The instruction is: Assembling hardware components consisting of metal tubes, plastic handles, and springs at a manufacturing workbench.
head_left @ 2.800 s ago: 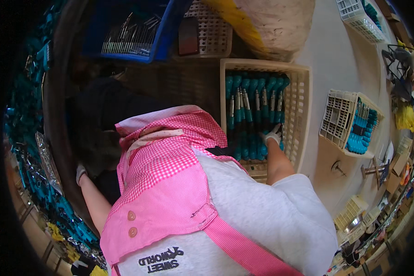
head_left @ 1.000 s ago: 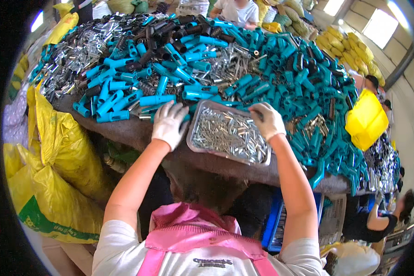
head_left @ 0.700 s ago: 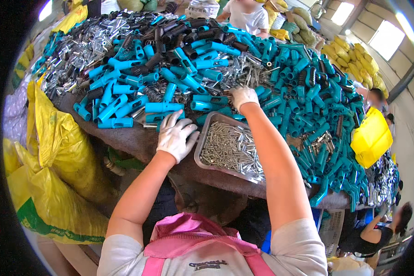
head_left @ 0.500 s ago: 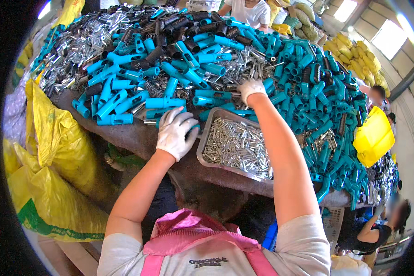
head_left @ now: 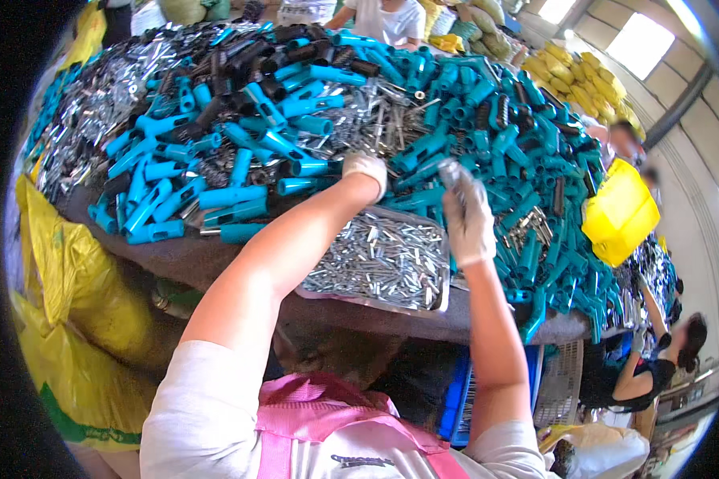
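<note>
My left hand [head_left: 365,173], in a white glove, reaches across to the pile just beyond a shallow tray [head_left: 444,297]. Its fingers are bent down out of sight among the parts, so what they touch is hidden. To the right of the tray's far corner, my gloved right hand [head_left: 470,223] is raised, its fingers closed around blurred silvery metal pieces [head_left: 454,173]. Small metal pins [head_left: 383,259] fill the tray. Teal plastic housings [head_left: 299,185] and loose metal parts [head_left: 379,120] lie around both hands.
Black parts [head_left: 240,56] and silvery parts top the heap at the back. Yellow sacks [head_left: 80,295] stand at the left, and a yellow bin [head_left: 621,214] sits at the right. One person [head_left: 387,20] is across the table; another [head_left: 655,371] works at far right. A blue crate [head_left: 458,399] stands below.
My left hand has left the teal parts at left and crossed to the pile beyond the tray. The right hand has drawn back from the pile to the tray's right, holding silvery pieces. The view has shifted.
</note>
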The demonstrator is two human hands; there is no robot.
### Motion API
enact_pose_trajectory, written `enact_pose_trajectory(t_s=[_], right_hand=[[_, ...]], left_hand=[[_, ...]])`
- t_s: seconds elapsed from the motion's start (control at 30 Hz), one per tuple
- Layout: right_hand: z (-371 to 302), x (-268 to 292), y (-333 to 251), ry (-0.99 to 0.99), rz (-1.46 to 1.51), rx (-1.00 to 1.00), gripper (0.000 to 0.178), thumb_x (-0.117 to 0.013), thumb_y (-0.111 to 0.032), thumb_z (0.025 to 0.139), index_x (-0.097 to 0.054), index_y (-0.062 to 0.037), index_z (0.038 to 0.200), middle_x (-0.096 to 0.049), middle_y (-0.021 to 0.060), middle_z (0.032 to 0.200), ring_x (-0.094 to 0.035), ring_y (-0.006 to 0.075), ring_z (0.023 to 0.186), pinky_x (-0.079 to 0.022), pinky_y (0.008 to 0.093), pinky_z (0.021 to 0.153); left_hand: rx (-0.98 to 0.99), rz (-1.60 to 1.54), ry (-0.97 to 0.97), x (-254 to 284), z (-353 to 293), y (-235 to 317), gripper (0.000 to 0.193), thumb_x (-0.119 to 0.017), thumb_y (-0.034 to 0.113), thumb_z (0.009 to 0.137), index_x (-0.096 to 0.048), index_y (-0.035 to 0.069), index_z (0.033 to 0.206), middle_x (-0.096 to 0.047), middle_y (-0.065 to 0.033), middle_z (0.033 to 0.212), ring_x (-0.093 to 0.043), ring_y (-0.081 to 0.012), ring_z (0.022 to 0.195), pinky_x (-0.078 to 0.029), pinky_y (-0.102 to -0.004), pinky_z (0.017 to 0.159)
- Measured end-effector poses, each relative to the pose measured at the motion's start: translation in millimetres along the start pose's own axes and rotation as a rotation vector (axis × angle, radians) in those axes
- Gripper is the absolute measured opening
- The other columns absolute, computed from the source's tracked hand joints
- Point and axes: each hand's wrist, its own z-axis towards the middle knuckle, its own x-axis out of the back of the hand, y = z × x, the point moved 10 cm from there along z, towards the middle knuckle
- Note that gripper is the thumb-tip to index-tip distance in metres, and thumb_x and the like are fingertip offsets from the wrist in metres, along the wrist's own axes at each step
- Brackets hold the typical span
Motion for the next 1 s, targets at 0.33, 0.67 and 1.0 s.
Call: enact_pose_trajectory(t_s=[0.33, 0.67, 1.0], right_hand=[[-110, 45, 29, -0.079, 0.206, -0.396, 0.034, -0.065, -0.004, 0.078, -0.06, -0.0022, 0.111, -0.06, 0.0123, 0.092, -0.058, 0.0214, 0.084, -0.046, 0.0288, 0.075], [-134, 38, -56, -0.417, 0.115, -0.08, 0.027, -0.073, -0.014, 0.069, -0.066, -0.0093, 0.094, -0.064, 0.0081, 0.087, -0.062, 0.0269, 0.081, -0.05, 0.0342, 0.071], [-236, 30, -75, 0.273, 0.499, -0.62, 0.014, -0.047, 0.004, 0.085, -0.054, 0.0031, 0.097, -0.056, 0.0128, 0.095, -0.053, 0.0224, 0.089, -0.041, 0.0317, 0.084]], left_hand=[[-0.193, -1.391, 0.511, 72, -46, -33, 0.022, -0.048, 0.019, 0.094, -0.052, 0.007, 0.112, -0.06, -0.0064, 0.09, -0.055, -0.0154, 0.076, -0.047, -0.0265, 0.069], [-0.299, -1.388, -0.393, 32, -255, 44, 0.034, -0.055, 0.001, 0.087, -0.056, 0.004, 0.121, -0.061, -0.0044, 0.105, -0.058, -0.0125, 0.093, -0.045, -0.0244, 0.086], [0.739, -2.645, -0.258, -46, -329, 67, 0.02, -0.055, 0.025, 0.092, -0.049, 0.008, 0.099, -0.05, -0.0019, 0.076, -0.053, -0.0159, 0.077, -0.047, -0.0302, 0.073]])
